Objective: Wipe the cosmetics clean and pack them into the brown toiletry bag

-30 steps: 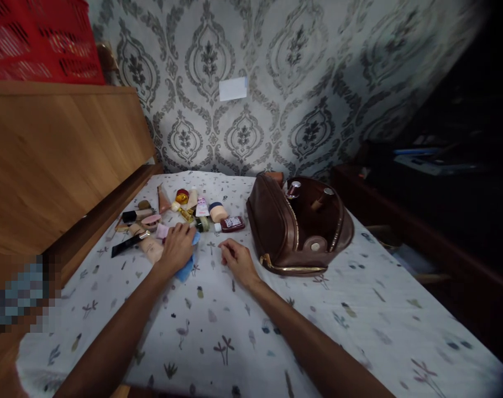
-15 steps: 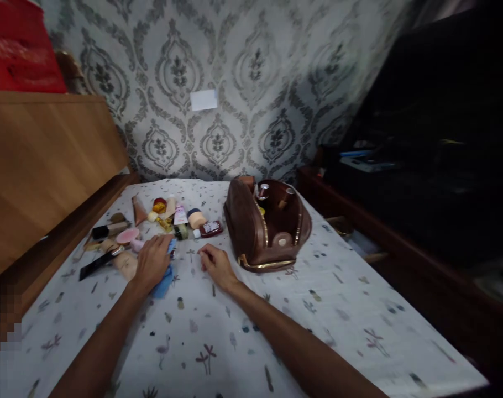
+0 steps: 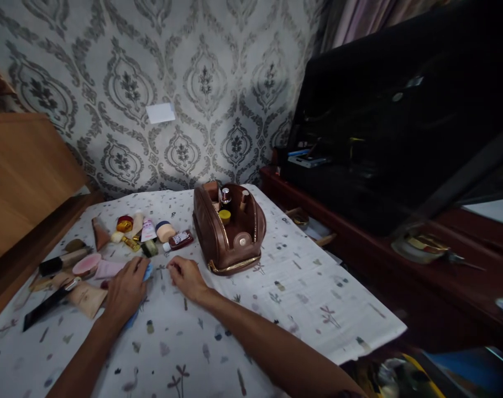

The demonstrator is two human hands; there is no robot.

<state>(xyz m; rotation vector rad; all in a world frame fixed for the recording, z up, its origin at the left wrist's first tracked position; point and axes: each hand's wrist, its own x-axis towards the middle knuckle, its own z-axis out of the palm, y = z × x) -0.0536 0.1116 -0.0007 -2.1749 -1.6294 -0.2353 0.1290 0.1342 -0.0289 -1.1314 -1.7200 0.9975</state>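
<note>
My left hand (image 3: 128,284) lies palm down with bent fingers over a crumpled blue cloth (image 3: 132,320), mostly hidden beneath it. Beside that hand are a pink tube (image 3: 109,269), a beige tube (image 3: 88,298) and a black tube with a silvery end (image 3: 48,309). My right hand (image 3: 188,278) rests on the printed sheet with its fingers curled in; whatever they may hold is hidden. Just beyond it lies a dark red bottle with a white cap (image 3: 181,239). A brown toiletry bag (image 3: 205,232) stands unzipped to the right, with several small bottles inside.
Several more cosmetics, among them an amber jar (image 3: 124,223) and a round pink compact (image 3: 87,265), lie at the left. A wooden cabinet (image 3: 27,177) borders the left side. At the right stand a large black screen (image 3: 384,138) and a dark red wooden unit (image 3: 359,243).
The view has swung to the right, so the bag and cosmetics appear farther left. Both hands keep nearly the same places and poses.
</note>
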